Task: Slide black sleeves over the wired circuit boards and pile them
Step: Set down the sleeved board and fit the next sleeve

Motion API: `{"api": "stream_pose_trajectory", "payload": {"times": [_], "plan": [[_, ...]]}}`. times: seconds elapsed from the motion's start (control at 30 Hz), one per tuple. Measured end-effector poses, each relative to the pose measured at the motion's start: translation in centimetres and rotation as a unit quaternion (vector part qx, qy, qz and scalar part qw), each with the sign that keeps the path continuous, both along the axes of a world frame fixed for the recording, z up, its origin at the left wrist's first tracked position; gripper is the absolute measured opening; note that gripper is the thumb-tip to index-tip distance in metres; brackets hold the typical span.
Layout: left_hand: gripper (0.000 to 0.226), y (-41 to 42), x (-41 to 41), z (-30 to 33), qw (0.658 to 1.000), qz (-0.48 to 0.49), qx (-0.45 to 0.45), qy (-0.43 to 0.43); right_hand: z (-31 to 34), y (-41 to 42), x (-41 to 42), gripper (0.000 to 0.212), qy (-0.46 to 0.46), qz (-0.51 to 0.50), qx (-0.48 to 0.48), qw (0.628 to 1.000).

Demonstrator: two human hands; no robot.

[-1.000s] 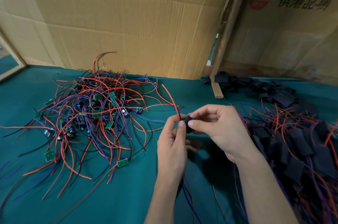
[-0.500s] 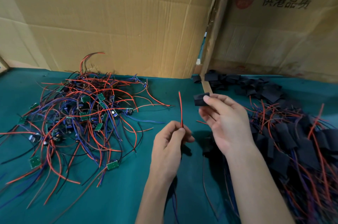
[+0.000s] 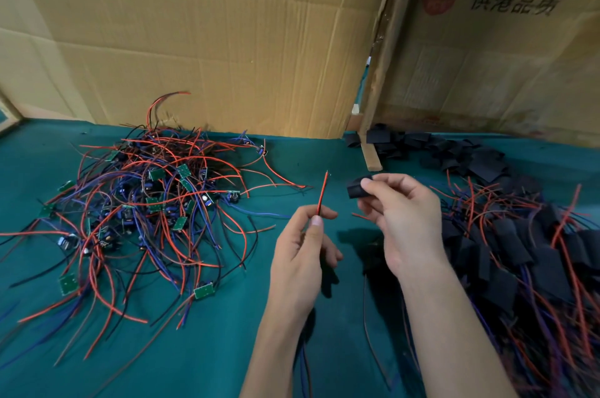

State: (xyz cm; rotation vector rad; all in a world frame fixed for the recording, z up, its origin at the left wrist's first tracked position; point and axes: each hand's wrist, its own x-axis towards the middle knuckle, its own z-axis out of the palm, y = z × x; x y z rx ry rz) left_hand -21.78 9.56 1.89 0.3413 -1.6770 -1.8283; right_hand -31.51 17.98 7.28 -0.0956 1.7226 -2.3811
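My left hand (image 3: pixel 300 254) pinches a red wire (image 3: pixel 323 191) whose tip stands up above the fingers; more wires trail down below the palm, and the board on them is hidden. A little to the right, my right hand (image 3: pixel 401 219) pinches a black sleeve (image 3: pixel 357 188) between thumb and forefinger, apart from the wire tip. On the left lies a tangle of wired green circuit boards (image 3: pixel 152 203). Sleeved boards (image 3: pixel 526 254) with red and blue leads are heaped on the right.
Loose black sleeves (image 3: pixel 454 151) lie at the back right beside a wooden strip (image 3: pixel 371 155). Cardboard walls (image 3: pixel 227 40) close off the back of the green table (image 3: pixel 211 349). Stray wires run off the near edge between my forearms.
My hands were together at first, then drew apart: the right one carried the sleeve up and to the right, and the left one stood the red wire upright. Little has moved in the last half second.
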Motion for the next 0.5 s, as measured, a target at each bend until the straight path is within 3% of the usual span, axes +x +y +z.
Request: {"api": "stream_pose_trajectory", "payload": {"times": [0.1,0.3,0.5], "plan": [[0.025,0.14,0.07,-0.03,1.0,-0.009,0.012,-0.003,0.1,-0.16,-0.03,0.022,-0.029,-0.006,-0.037,0.999],[0.027,0.23,0.05,0.01,1.0,-0.023,0.014,-0.009,0.28,-0.35,0.25,0.014,-0.116,0.074,-0.144,0.98],[0.024,0.27,-0.06,0.28,0.999,-0.02,0.02,-0.02,0.55,0.06,0.47,0.018,-0.055,0.138,-0.108,0.983]]}}
